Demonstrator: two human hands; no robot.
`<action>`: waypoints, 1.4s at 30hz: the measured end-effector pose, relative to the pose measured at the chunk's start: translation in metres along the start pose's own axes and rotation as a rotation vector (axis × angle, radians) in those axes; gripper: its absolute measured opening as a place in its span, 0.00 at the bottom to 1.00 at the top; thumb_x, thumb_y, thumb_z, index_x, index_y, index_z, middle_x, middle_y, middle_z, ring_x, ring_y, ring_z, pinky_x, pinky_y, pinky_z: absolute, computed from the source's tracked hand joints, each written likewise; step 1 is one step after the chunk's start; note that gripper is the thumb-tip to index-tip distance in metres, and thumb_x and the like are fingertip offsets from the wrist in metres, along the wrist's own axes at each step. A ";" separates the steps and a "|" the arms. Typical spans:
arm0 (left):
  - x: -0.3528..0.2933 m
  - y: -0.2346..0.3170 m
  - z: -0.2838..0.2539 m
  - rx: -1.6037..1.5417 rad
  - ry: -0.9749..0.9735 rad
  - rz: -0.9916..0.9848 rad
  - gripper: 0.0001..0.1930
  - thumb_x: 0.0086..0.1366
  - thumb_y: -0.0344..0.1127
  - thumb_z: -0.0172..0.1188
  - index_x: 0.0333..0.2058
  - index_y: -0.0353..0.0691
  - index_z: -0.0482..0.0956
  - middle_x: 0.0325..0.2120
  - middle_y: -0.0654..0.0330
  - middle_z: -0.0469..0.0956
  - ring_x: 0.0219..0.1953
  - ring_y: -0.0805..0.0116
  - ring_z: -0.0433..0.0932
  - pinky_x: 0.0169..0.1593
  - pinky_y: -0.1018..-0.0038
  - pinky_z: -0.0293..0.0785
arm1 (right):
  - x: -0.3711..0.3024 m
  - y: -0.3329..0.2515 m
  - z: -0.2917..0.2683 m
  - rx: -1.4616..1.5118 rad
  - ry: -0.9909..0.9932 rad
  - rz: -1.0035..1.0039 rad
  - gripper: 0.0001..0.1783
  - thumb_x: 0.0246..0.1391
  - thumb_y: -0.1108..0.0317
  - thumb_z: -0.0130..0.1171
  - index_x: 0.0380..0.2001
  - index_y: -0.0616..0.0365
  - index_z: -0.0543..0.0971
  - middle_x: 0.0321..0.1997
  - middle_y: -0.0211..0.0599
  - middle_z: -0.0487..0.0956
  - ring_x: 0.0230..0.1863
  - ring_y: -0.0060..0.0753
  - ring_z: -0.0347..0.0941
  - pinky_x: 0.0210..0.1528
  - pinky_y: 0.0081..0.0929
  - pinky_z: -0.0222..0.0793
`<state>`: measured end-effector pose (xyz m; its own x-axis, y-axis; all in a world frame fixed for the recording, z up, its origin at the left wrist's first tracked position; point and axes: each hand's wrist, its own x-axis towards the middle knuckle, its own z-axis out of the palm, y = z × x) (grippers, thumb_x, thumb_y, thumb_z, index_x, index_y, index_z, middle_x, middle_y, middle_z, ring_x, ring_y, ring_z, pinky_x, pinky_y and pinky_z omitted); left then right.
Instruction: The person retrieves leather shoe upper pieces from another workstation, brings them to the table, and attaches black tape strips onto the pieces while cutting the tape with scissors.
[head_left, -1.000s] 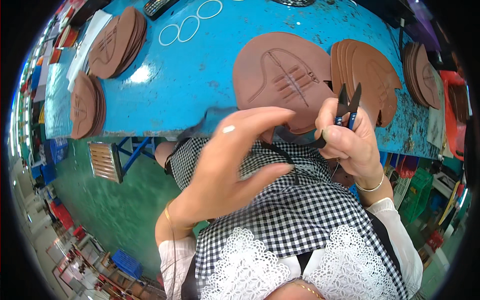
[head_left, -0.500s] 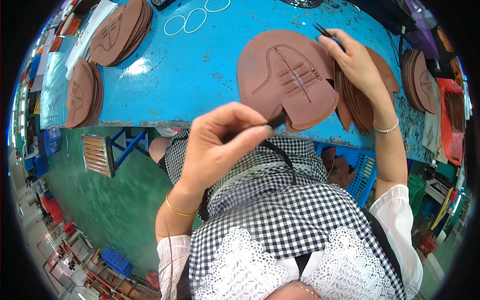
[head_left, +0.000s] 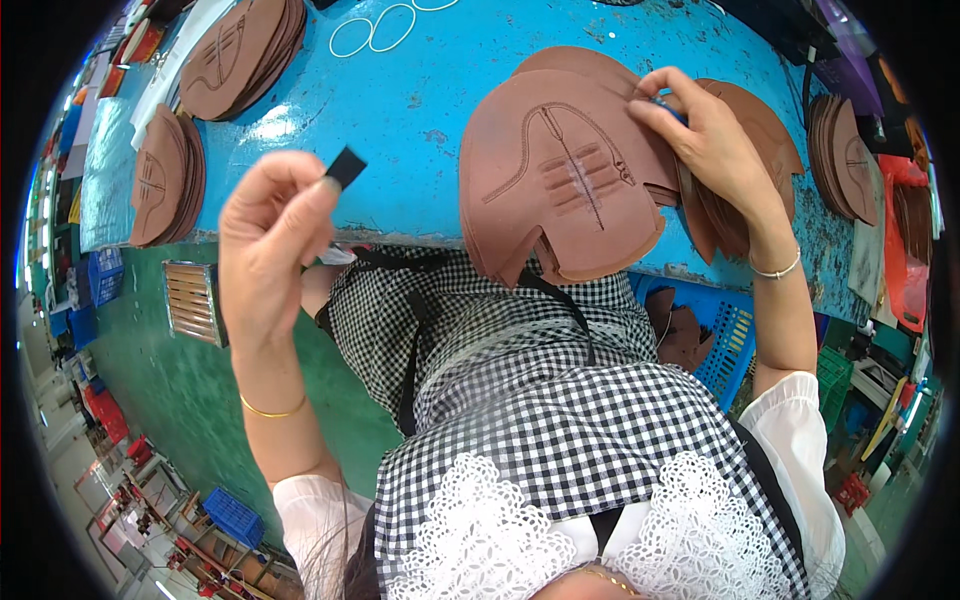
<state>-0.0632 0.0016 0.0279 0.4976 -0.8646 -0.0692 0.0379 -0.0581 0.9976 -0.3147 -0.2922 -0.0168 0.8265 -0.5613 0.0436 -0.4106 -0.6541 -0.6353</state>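
Note:
My left hand is raised over the near left table edge, thumb and finger pinched on a short black strip with a square-cut end. My right hand is closed around dark tweezers, mostly hidden by the fingers; their tips are at the right edge of a brown leather panel. This rounded panel has a curved stitched line, several short raised bars and notches in its near side. It overhangs the near table edge a little. Another brown panel shows beneath its far edge.
More leather panels lie under and right of my right hand. Stacks of similar panels stand at the far left, left and far right. White rings lie at the back of the blue table. A blue basket sits below.
My left hand has moved left, away from the panel, with the black strip. The top panel has shifted slightly left and toward me, uncovering another behind it. The tweezers now point at the panel.

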 end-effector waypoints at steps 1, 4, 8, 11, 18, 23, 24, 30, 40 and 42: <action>0.010 0.005 0.005 0.089 0.028 0.053 0.02 0.66 0.28 0.60 0.35 0.37 0.77 0.21 0.70 0.69 0.20 0.85 0.61 0.24 0.83 0.55 | -0.003 0.005 -0.003 -0.005 -0.002 0.005 0.20 0.62 0.54 0.58 0.42 0.63 0.77 0.27 0.39 0.79 0.28 0.29 0.75 0.33 0.28 0.70; 0.033 0.034 0.028 0.313 0.002 0.133 0.04 0.61 0.29 0.66 0.32 0.35 0.81 0.21 0.71 0.73 0.21 0.87 0.64 0.23 0.84 0.55 | -0.008 0.010 -0.017 0.270 -0.051 0.108 0.14 0.66 0.60 0.54 0.43 0.61 0.73 0.26 0.29 0.75 0.29 0.22 0.70 0.33 0.23 0.67; 0.064 0.048 0.059 0.596 -0.414 0.137 0.06 0.57 0.31 0.67 0.30 0.33 0.82 0.25 0.65 0.79 0.27 0.80 0.73 0.31 0.82 0.67 | -0.013 0.006 -0.025 0.451 -0.044 0.166 0.12 0.67 0.62 0.52 0.42 0.61 0.72 0.26 0.23 0.71 0.28 0.16 0.66 0.33 0.20 0.65; 0.086 0.022 0.073 0.550 -0.783 0.148 0.07 0.55 0.32 0.68 0.28 0.34 0.84 0.23 0.61 0.81 0.27 0.75 0.76 0.33 0.79 0.72 | -0.018 -0.007 -0.007 0.395 -0.088 0.060 0.11 0.67 0.63 0.52 0.42 0.60 0.71 0.26 0.24 0.71 0.28 0.15 0.65 0.33 0.19 0.64; 0.113 -0.001 0.112 0.704 -0.863 -0.008 0.07 0.55 0.35 0.68 0.29 0.37 0.85 0.20 0.61 0.80 0.18 0.72 0.75 0.22 0.76 0.72 | -0.024 -0.006 0.000 0.351 -0.126 0.126 0.10 0.66 0.63 0.53 0.41 0.59 0.72 0.24 0.25 0.70 0.28 0.16 0.66 0.33 0.19 0.64; 0.121 -0.010 0.115 0.738 -0.816 -0.058 0.07 0.57 0.35 0.67 0.30 0.37 0.85 0.18 0.61 0.78 0.12 0.71 0.74 0.15 0.76 0.72 | -0.027 -0.006 -0.001 0.368 -0.129 0.116 0.09 0.65 0.63 0.54 0.41 0.58 0.72 0.24 0.26 0.71 0.27 0.16 0.67 0.32 0.20 0.64; 0.120 -0.011 0.114 0.700 -0.814 -0.014 0.07 0.57 0.35 0.67 0.30 0.37 0.85 0.17 0.61 0.78 0.12 0.70 0.75 0.14 0.76 0.73 | -0.027 -0.006 -0.002 0.375 -0.121 0.111 0.09 0.65 0.64 0.54 0.41 0.58 0.72 0.24 0.26 0.72 0.26 0.16 0.68 0.31 0.20 0.65; 0.119 -0.008 0.118 0.749 -0.793 -0.092 0.06 0.56 0.34 0.67 0.30 0.38 0.84 0.17 0.61 0.78 0.12 0.69 0.76 0.13 0.75 0.73 | -0.024 -0.012 -0.020 0.062 -0.376 -0.293 0.07 0.56 0.70 0.61 0.38 0.56 0.74 0.25 0.30 0.76 0.22 0.26 0.73 0.26 0.26 0.67; 0.113 -0.013 0.112 0.909 -0.662 0.211 0.11 0.54 0.36 0.69 0.24 0.35 0.78 0.13 0.59 0.73 0.12 0.68 0.71 0.17 0.71 0.66 | -0.003 -0.020 -0.011 -0.123 -0.406 -0.617 0.09 0.48 0.67 0.64 0.31 0.52 0.74 0.20 0.35 0.71 0.25 0.40 0.74 0.27 0.35 0.68; 0.121 -0.012 0.105 1.129 -0.630 0.403 0.11 0.55 0.37 0.68 0.27 0.35 0.80 0.15 0.54 0.73 0.16 0.64 0.72 0.24 0.69 0.68 | -0.001 -0.020 -0.007 -0.049 -0.375 -0.609 0.09 0.49 0.67 0.64 0.32 0.52 0.74 0.20 0.35 0.73 0.25 0.40 0.74 0.27 0.35 0.68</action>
<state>-0.0951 -0.1546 0.0083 -0.1848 -0.9807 -0.0635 -0.8928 0.1405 0.4279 -0.3099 -0.2827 0.0011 0.9875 0.1169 0.1060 0.1561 -0.8225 -0.5469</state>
